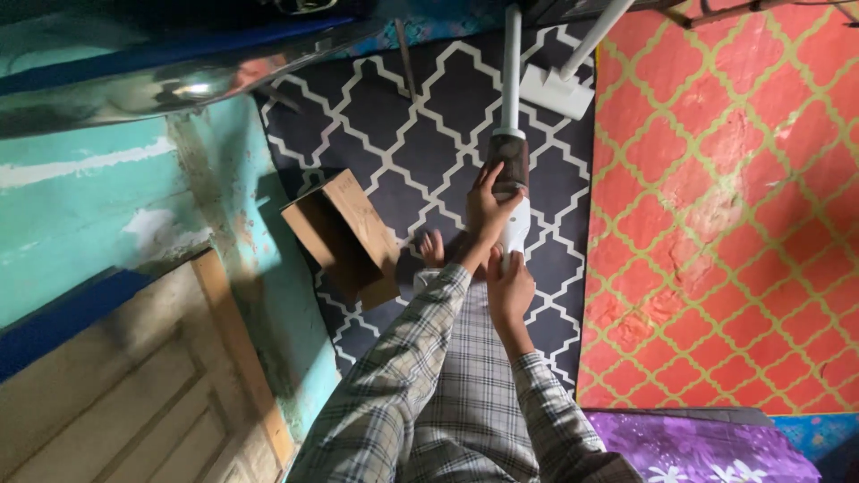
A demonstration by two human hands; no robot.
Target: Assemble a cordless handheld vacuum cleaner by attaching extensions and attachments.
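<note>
Vacuum [512, 170] gripped, both hands; cardboard box [344, 237] beside.

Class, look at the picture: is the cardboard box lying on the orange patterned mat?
No: the cardboard box sits on the dark rug with the white lattice pattern, well apart from the orange mat.

Both hands grip a white stick vacuum [512, 134] held upright. Left hand [489, 207] wraps its dark dust canister; right hand [508, 291] just below, on the white handle. Vacuum head [557, 89] rests on dark patterned rug [403, 134]. Open cardboard box [344, 237] lies left, beside teal wall [80, 206]. Orange rug [725, 206] right.
</note>
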